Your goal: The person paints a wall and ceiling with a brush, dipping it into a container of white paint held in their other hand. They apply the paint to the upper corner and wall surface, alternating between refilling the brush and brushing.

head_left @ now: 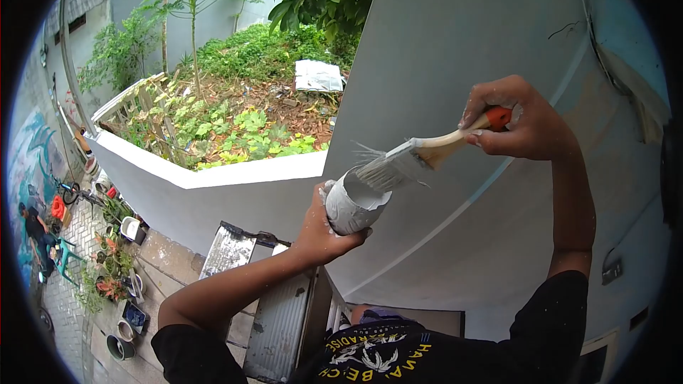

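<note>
A small paint-smeared cup [348, 213] is held in my left hand [324, 227], its fingers wrapped round the side and its mouth tilted toward the brush. Pale grey-white paint coats the cup's outside and rim. My right hand [516, 117] pinches the wooden handle of a paintbrush [437, 149] near its orange end. The brush slants down to the left, and its splayed, paint-covered bristles are at the cup's mouth. Whether the bristle tips touch the paint inside cannot be seen. White specks dot both hands.
Beneath my arms stands a metal ladder [281, 323]. To the right rises a grey-white wall [441, 64], and a low white-topped wall [256, 174] borders a planted plot. Down at the left are potted plants [110, 263], a green stool [65, 257] and a seated person [37, 235]. Cables [597, 43] hang upper right.
</note>
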Action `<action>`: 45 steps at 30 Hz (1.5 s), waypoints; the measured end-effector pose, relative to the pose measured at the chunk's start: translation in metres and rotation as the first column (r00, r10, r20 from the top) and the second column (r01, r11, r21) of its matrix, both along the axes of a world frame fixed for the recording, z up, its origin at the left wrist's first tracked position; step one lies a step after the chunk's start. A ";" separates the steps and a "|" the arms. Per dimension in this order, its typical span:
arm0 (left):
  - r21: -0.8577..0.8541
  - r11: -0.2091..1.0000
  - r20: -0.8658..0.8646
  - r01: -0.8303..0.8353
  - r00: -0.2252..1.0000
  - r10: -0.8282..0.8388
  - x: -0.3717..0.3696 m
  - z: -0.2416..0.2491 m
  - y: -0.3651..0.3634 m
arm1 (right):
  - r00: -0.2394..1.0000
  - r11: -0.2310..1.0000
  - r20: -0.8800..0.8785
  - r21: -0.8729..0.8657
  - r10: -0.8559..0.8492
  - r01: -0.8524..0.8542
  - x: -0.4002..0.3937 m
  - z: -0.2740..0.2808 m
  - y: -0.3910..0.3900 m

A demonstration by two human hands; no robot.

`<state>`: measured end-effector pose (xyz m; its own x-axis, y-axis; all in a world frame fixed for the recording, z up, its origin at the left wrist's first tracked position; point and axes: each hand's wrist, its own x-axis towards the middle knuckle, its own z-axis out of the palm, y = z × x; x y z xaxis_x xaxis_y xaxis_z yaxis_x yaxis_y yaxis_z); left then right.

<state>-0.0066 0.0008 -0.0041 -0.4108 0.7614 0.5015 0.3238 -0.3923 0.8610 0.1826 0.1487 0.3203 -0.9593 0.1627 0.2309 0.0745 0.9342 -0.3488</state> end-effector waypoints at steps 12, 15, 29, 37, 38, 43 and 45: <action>0.025 0.999 -0.040 0.035 0.999 -0.034 0.000 0.002 -0.002 | 0.925 0.906 0.291 0.271 0.245 -0.325 -0.047 0.006 -0.033; 0.011 1.000 -0.034 0.018 0.999 -0.017 0.000 0.001 -0.001 | 0.979 0.947 0.159 0.273 0.131 -0.171 -0.028 0.019 -0.029; 0.009 0.999 0.032 0.039 0.999 -0.039 0.001 0.002 -0.001 | 0.997 0.991 0.056 0.124 0.043 -0.050 -0.002 0.014 -0.001; -0.015 0.997 -0.069 0.080 0.994 -0.081 0.001 0.005 -0.005 | 0.932 0.938 0.289 0.202 0.219 -0.283 -0.062 -0.023 -0.032; -0.023 0.997 -0.067 0.078 0.995 -0.079 0.000 0.004 -0.006 | 0.923 0.926 0.311 0.227 0.225 -0.302 -0.065 -0.026 -0.033; 0.023 0.999 -0.067 0.044 0.997 -0.042 0.000 0.001 -0.002 | 0.935 0.917 0.271 0.264 0.228 -0.300 -0.061 -0.005 -0.035; 0.015 0.999 -0.058 0.040 0.998 -0.039 -0.001 0.002 -0.002 | 0.944 0.908 0.240 0.299 0.227 -0.294 -0.053 0.002 -0.032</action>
